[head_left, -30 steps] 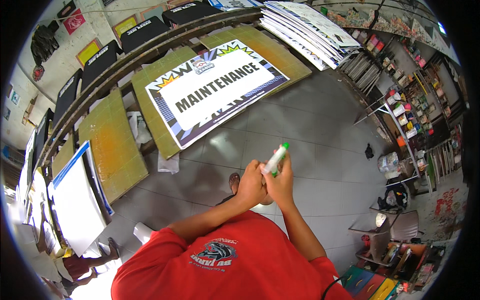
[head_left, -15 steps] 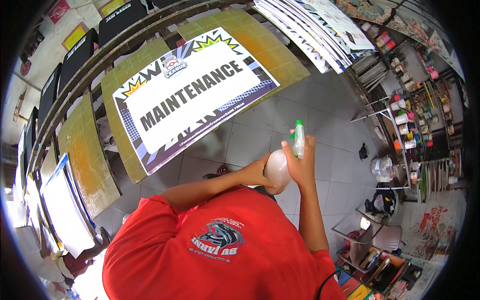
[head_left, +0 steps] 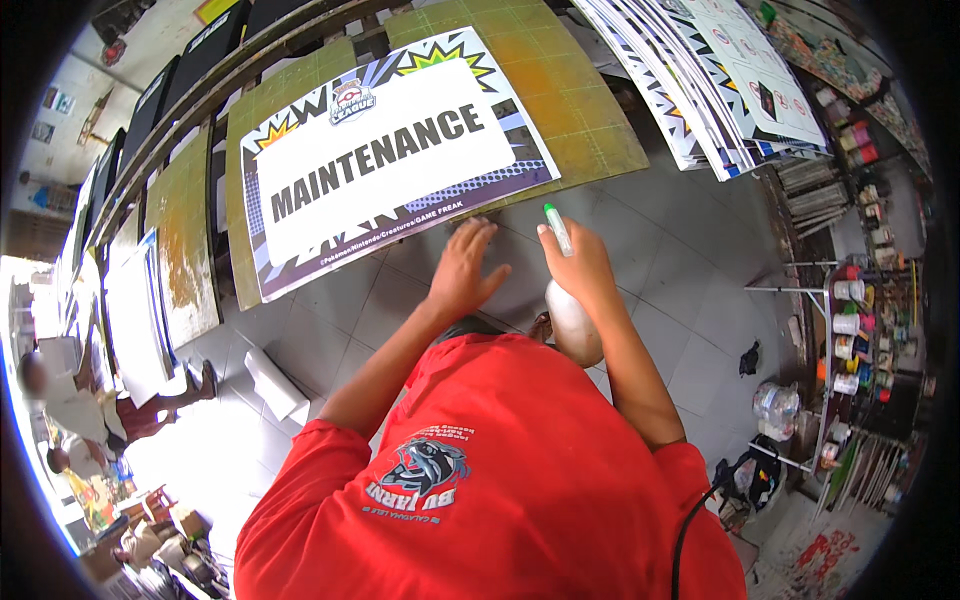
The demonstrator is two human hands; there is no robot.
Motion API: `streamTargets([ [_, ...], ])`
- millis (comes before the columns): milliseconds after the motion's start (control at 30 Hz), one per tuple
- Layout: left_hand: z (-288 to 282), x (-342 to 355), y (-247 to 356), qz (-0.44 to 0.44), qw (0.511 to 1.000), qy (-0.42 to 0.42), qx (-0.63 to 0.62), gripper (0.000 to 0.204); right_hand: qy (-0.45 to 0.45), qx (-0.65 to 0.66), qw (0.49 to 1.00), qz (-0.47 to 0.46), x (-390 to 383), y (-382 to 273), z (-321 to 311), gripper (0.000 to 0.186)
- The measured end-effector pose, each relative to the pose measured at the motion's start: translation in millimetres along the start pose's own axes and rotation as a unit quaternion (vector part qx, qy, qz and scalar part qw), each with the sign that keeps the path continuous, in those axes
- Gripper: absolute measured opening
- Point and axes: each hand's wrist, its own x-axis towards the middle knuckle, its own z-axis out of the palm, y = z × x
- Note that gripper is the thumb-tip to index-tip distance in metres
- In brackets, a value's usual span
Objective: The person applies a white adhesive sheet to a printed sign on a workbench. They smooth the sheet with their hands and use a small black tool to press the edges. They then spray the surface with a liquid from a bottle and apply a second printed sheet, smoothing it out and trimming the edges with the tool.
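Note:
My left hand (head_left: 462, 268) is open, fingers apart and slightly bent, just below the front edge of a printed white sign (head_left: 390, 160) with black lettering and a patterned border; whether it touches the edge I cannot tell. The sign lies on a yellowish board (head_left: 590, 100). My right hand (head_left: 582, 262) grips a translucent spray bottle (head_left: 572, 325) by its neck, under the green-and-white trigger head, a little to the right of my left hand and below the board.
Paper stacks (head_left: 700, 90) lie at upper right, more boards and sheets (head_left: 180, 260) at left. A shelf of paint containers (head_left: 848, 325) stands right, near a plastic jug (head_left: 776, 408). A person (head_left: 120, 410) is at far left. A white roll (head_left: 276, 385) lies on the tiled floor.
My left hand has let go of the bottle and moved up and left toward the sign's edge, opening. My right hand still holds the bottle, now raised slightly nearer the board.

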Motion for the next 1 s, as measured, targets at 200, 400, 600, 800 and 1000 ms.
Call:
streamTargets([
  [200,4.8,31.5,-13.0,-0.048,0.989,0.034,0.136,0.066,-0.045,0.010,0.999,-0.025,29.5,20.6,-9.3,0.041],
  [400,8.8,37.2,-26.0,-0.063,0.987,0.009,0.146,0.065,-0.041,0.037,0.998,0.001,47.9,21.3,-10.2,0.040],
  [600,10.4,39.3,-26.2,-0.053,0.990,0.028,0.128,0.060,-0.039,0.053,0.997,-0.046,56.7,18.7,-5.2,0.035],
  [800,15.9,33.9,-6.3,-0.014,0.998,0.067,-0.002,0.048,-0.042,0.062,0.996,-0.052,57.0,28.6,-11.7,0.034],
  [1000,35.9,26.0,8.5,-0.017,0.997,0.051,-0.061,0.044,-0.017,0.066,0.997,-0.042,47.8,25.6,-1.4,0.037],
])
